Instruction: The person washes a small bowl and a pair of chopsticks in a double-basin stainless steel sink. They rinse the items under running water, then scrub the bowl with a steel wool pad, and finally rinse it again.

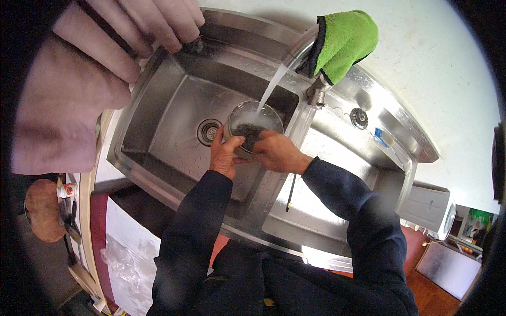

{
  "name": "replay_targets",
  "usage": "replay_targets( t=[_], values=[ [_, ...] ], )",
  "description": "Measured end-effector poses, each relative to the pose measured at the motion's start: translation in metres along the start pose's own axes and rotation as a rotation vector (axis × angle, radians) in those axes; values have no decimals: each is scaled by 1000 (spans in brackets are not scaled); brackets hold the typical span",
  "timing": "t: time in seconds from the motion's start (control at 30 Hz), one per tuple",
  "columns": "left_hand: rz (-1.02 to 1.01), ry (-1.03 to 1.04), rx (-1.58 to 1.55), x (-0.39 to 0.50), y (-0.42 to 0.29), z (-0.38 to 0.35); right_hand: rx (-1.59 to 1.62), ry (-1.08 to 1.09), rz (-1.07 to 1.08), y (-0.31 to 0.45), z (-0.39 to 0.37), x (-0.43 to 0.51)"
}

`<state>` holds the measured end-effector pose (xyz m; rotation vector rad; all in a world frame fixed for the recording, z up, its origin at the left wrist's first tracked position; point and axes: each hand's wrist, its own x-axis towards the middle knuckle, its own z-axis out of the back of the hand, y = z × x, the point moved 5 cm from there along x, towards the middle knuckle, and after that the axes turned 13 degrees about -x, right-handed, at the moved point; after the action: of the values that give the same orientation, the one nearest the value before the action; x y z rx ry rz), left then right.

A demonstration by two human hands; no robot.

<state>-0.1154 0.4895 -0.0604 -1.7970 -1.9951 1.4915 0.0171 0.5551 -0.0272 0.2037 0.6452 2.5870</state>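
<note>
My left hand grips the near left rim of a round, clear bowl, tilted over the left basin of a stainless steel double sink. Inside the bowl my right hand has its fingers closed on a dark, blurred scrubber, which looks like a wire scouring pad. A stream of water falls from the faucet into the bowl. Left of the bowl lies the basin's drain strainer. A green cloth edged in black hangs over the faucet.
The right basin holds a thin dark stick. On the ledge behind it are a round drain fitting and a small blue item. Pinkish curtain fabric hangs at the left. A white appliance stands at the right.
</note>
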Motion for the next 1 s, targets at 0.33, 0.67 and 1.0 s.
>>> replay_targets(
  t=[0.33,0.67,1.0],
  values=[
    [52,1,8,6,3,10,-6,40,-30,-4,-9,5],
    [-18,-27,24,1,-3,1,-68,12,-47,0,-3,5],
    [20,-38,-51,8,1,9,-455,159,-5,-1,0,8]
  ],
)
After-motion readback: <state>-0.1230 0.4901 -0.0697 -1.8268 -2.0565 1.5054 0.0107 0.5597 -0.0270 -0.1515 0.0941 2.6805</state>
